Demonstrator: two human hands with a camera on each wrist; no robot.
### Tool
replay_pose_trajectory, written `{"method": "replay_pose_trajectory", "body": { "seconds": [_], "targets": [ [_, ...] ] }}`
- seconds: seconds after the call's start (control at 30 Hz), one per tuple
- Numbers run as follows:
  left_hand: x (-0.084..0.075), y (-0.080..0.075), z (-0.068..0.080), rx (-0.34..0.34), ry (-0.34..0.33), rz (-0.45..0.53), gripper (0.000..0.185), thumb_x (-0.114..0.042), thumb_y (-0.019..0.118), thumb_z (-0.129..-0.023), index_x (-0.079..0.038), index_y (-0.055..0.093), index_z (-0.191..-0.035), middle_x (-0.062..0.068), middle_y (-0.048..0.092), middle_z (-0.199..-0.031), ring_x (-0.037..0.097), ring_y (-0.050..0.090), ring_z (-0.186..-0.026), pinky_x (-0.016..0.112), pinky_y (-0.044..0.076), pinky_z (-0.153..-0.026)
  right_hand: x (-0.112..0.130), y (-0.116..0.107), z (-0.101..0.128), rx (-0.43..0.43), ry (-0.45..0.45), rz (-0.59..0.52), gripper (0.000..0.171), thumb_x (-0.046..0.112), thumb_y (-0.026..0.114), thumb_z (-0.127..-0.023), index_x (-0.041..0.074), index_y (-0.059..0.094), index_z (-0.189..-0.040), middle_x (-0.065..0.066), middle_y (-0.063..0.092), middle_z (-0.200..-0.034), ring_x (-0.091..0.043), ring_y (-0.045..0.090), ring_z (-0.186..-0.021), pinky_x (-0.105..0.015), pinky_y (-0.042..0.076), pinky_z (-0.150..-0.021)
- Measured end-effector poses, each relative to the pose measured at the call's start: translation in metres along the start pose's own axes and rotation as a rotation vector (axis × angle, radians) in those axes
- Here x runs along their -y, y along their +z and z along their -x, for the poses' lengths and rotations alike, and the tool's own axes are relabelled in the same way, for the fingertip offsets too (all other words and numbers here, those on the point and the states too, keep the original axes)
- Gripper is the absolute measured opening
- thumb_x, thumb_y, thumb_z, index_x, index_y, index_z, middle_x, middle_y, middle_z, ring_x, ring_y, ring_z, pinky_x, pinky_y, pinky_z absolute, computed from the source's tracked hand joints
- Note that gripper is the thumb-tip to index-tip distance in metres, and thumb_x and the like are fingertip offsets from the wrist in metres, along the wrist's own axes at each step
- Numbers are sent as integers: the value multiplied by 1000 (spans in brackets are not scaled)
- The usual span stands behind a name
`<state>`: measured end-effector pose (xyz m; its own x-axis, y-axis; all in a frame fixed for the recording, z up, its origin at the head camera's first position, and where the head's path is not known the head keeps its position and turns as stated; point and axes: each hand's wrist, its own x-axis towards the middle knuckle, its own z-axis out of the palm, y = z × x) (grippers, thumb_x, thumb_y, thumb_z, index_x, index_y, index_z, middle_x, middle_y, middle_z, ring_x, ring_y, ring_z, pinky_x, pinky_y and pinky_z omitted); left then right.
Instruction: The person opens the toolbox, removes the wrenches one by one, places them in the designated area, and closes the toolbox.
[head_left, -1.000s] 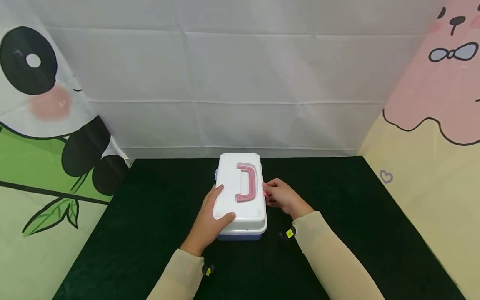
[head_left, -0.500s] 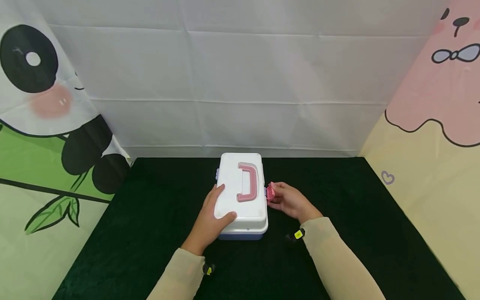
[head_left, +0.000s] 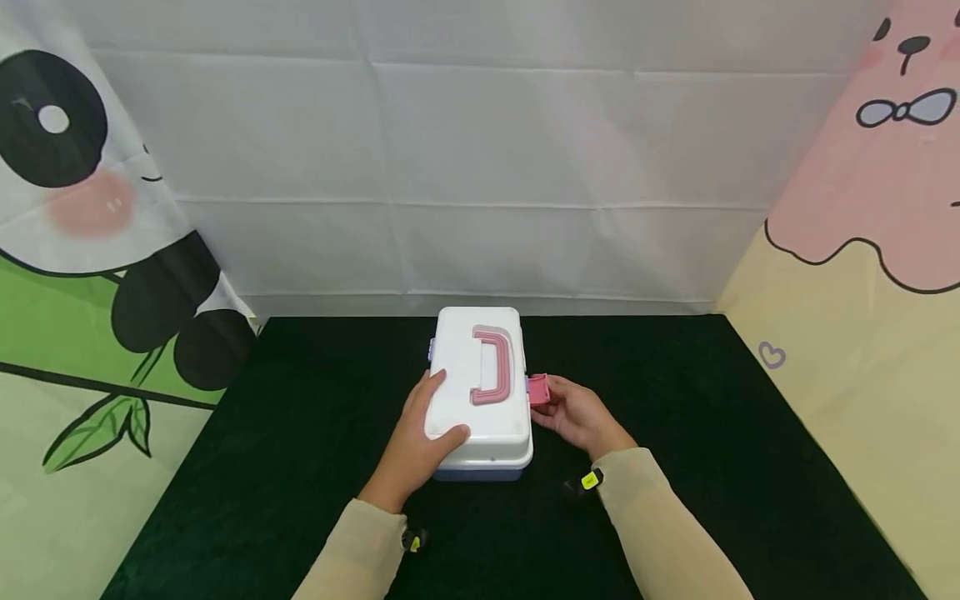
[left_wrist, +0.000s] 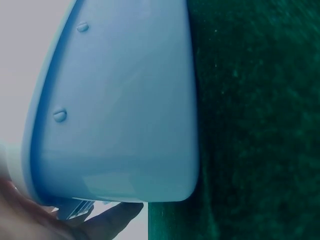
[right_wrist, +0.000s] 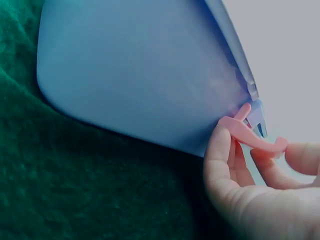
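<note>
A storage box (head_left: pixel 456 350) with a white lid, a blue base and a pink carrying handle (head_left: pixel 503 367) stands in the middle of the table, lid down. My left hand (head_left: pixel 411 446) grips its near left corner, thumb over the lid and fingers along the left side. In the left wrist view those fingers are partly hidden beyond the blue base (left_wrist: pixel 125 100). My right hand (head_left: pixel 581 417) holds the pink latch (right_wrist: pixel 255 140) on the box's right side, which sticks outward from the lid edge. In the right wrist view the thumb and fingers are at the latch's two ends.
A dark green cloth (head_left: pixel 300 450) covers the table. A white sheet (head_left: pixel 480 167) hangs behind it, with cartoon-printed sheets (head_left: pixel 847 217) at either side. A purple-blue catch (head_left: pixel 431 348) shows on the box's left side.
The pink latch has swung outward from the box's right side, with my right hand moving right and slightly down along with it. My left hand has stayed on the box.
</note>
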<state>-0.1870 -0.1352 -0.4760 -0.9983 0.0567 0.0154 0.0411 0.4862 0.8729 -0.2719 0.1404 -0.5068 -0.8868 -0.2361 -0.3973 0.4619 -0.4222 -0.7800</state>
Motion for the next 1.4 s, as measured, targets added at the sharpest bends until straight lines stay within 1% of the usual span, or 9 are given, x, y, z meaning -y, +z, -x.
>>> {"method": "replay_pose_trajectory", "body": {
  "seconds": [0.2,0.43,0.57,0.77,0.87,1.0,1.17,1.27,1.4],
  "targets": [
    [1,0,2,-2,-4,-4,91,-53,75,-88,-38,25,-162,3,8,-173,39,27,-147,69,29,-113,-6,1,1,-54,19,-32,44,23,41,-113,7,44,-153,-19,56,-143,-31,61,-118,-48,51,-104],
    [2,0,1,2,-1,-2,91,-52,75,-88,-38,25,-162,2,8,-173,39,27,-147,69,30,-113,-13,5,7,-102,36,-14,46,10,40,-111,10,40,-157,-23,54,-140,-34,65,-116,-51,51,-103],
    [0,0,2,3,-1,-5,91,-52,75,-88,-38,25,-162,3,8,-173,39,27,-147,69,30,-112,-14,7,10,-118,23,44,49,5,43,-108,11,40,-157,-23,55,-140,-34,66,-114,-50,53,-100],
    [0,1,3,9,-10,-4,90,-52,75,-89,-39,25,-162,3,8,-173,39,27,-147,69,30,-112,-14,8,19,-128,-5,205,60,2,50,-106,13,31,-161,-23,53,-141,-36,64,-117,-50,55,-97],
    [1,3,3,14,-11,-10,89,-53,74,-89,-39,25,-162,3,8,-173,39,28,-147,69,32,-111,-16,11,28,-101,-16,291,67,3,52,-105,15,23,-164,-23,51,-143,-37,59,-121,-51,55,-97],
    [2,4,2,12,-10,-12,89,-52,74,-89,-39,26,-162,2,8,-173,39,28,-147,69,32,-111,-20,14,45,-29,-34,384,74,5,57,-103,14,16,-164,-24,47,-145,-38,55,-124,-53,53,-99],
    [2,3,2,8,-7,-11,90,-53,75,-88,-40,25,-162,1,8,-173,39,28,-147,69,32,-111,-24,17,64,74,-56,496,76,11,64,-101,12,19,-163,-23,43,-151,-36,55,-128,-53,51,-102],
    [1,2,2,3,2,-5,89,-53,74,-88,-39,26,-162,2,9,-173,39,28,-147,69,32,-111,-26,18,71,149,-72,521,81,7,67,-97,15,20,-163,-22,40,-153,-36,54,-131,-51,50,-104],
    [1,0,1,0,5,-3,90,-54,74,-88,-39,26,-162,2,8,-173,39,28,-147,69,31,-111,-28,17,74,205,-108,567,87,-1,70,-92,15,22,-162,-19,38,-155,-35,50,-135,-45,50,-105]
  ]
}}
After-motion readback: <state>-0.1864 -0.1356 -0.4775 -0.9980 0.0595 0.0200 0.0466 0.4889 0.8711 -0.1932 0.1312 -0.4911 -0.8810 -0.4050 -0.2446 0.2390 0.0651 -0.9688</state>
